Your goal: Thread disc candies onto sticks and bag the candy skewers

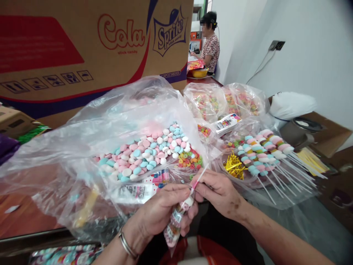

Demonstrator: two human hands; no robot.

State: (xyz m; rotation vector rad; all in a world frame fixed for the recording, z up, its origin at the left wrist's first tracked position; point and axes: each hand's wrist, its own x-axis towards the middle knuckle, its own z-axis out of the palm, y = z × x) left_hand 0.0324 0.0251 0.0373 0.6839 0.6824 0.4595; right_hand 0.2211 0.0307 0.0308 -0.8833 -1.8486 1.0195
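Note:
My left hand [162, 211], a metal bangle on its wrist, is closed round a narrow clear printed sleeve [173, 228] that holds a candy skewer. My right hand [217, 189] pinches the white stick [200, 176] that juts out of the sleeve's top. Right behind my hands lies a big open plastic bag of pink, blue and white candy discs [146, 154]. A small heap of coloured ring candies [190, 160] sits beside it. To the right, several finished candy skewers [264, 151] lie across a bowl, next to a bunch of yellow twist ties [234, 167].
A large Cola/Sprite cardboard box [82, 44] stands behind the bag at the left. More bags of ring candy [220, 101] lie at the back. Another person [211, 46] sits at the far end near a yellow bowl [200, 73]. A metal pot [299, 130] stands right.

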